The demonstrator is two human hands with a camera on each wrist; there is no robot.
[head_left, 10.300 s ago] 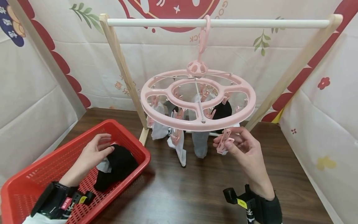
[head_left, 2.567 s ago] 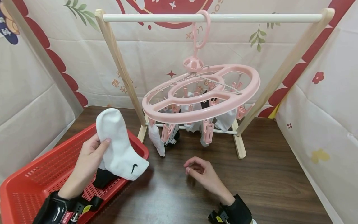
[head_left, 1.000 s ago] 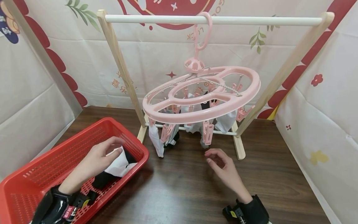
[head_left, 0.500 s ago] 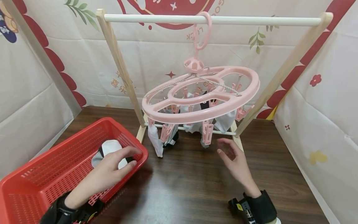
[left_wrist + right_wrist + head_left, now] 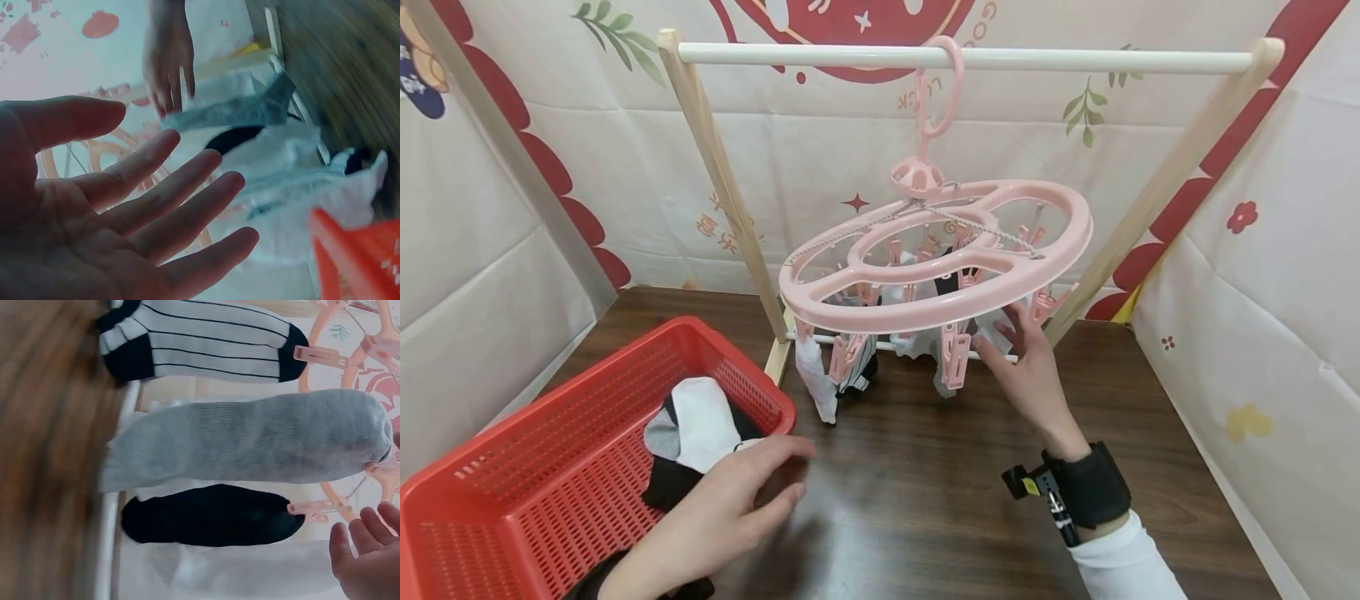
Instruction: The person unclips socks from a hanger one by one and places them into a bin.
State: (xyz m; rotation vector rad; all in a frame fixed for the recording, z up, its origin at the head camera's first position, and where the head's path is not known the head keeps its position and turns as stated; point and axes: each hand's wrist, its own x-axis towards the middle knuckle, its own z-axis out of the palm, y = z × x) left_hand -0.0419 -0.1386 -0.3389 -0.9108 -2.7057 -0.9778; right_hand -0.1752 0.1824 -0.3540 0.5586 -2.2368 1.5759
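A pink round clip hanger [image 5: 880,317] hangs tilted, with several socks clipped beneath it. My right hand [image 5: 1036,379] is raised under its right side, fingers loosely spread beside a pale sock [image 5: 992,327] and a pink clip [image 5: 1043,305]. In the right wrist view, a grey sock [image 5: 250,440], a black sock [image 5: 212,514] and a striped sock [image 5: 219,340] hang near that hand; contact is unclear. My left hand [image 5: 722,508] hovers over the basket's right rim, holding nothing. A white sock [image 5: 703,421] lies in the red basket [image 5: 512,500] on darker socks.
The hanger's hook sits over the white bar [image 5: 1097,60] of a wooden stand [image 5: 711,158]. An unused-looking pink clip [image 5: 955,358] dangles from the front rim. Printed cloth walls [image 5: 1247,333] enclose the brown table [image 5: 925,500].
My left hand let go of the white sock in the basket and moved rightward, nearer me. My right hand rose to the hanger's right side. The hanger has turned and tilted since the earliest frame.
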